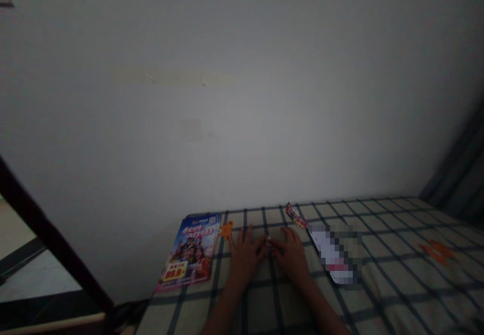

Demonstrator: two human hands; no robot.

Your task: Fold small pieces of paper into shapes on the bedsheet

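Well, from where I stand, everything hinges on the small dark-and-white item (269, 247) at the lower centre of the frame, squarely between the person's two hands. The left hand (245, 254) meets it from the frame's left, the right hand (293, 255) from its right, and neither is nearer: the fingertips of both touch it. Each hand's thumb and forefinger look drawn together on the piece, while the other fingers fan out over the checked sheet (260, 307). As for its long axis, it seems to run up and down the frame, across the line joining the hands, though the light is dim and the fingers cover so much that I can't be certain.

Over to the left of the hands lies a bright leaflet (194, 249), with an orange figure (226, 230) between it and the left hand's outer fingers. Beyond the right hand, right of centre, a phone (328, 250) lies slanting down towards the lower right, partly blurred out, and just at its upper end is a narrow colourful wrapper (296, 216), angled much the same way.
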